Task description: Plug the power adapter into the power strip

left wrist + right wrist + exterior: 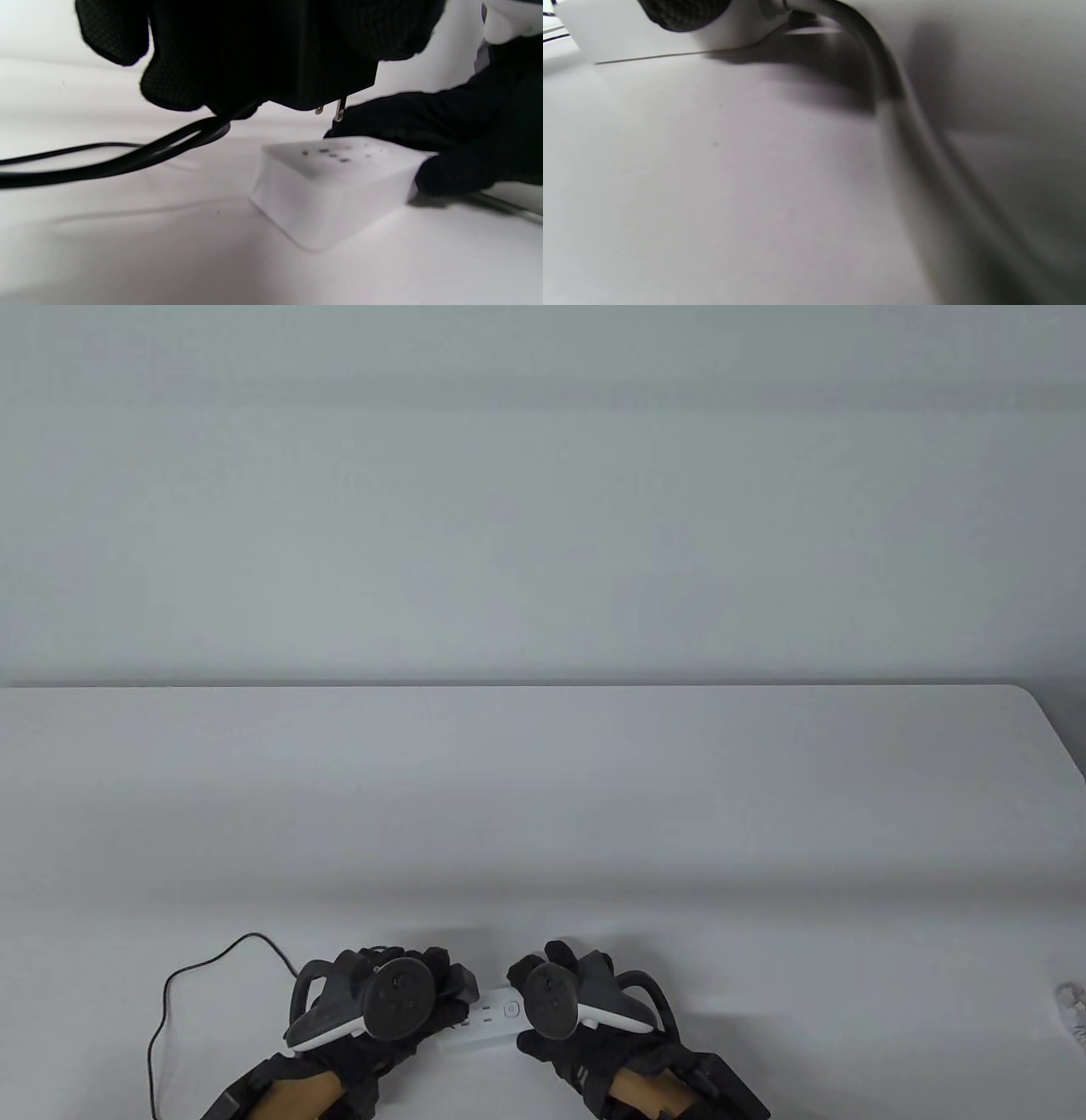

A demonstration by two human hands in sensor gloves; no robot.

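While left hand (254, 51) grips adapter (331, 80), prongs above strip (335, 186)

No readable text, brand or number appears anywhere; the white power strip (490, 1018) bears only a small round button symbol.

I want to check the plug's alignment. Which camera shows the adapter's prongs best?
The left wrist view: the prongs of the power adapter in the left hand hang just above the power strip. In the table view the hands hide them; the right wrist view misses them entirely.
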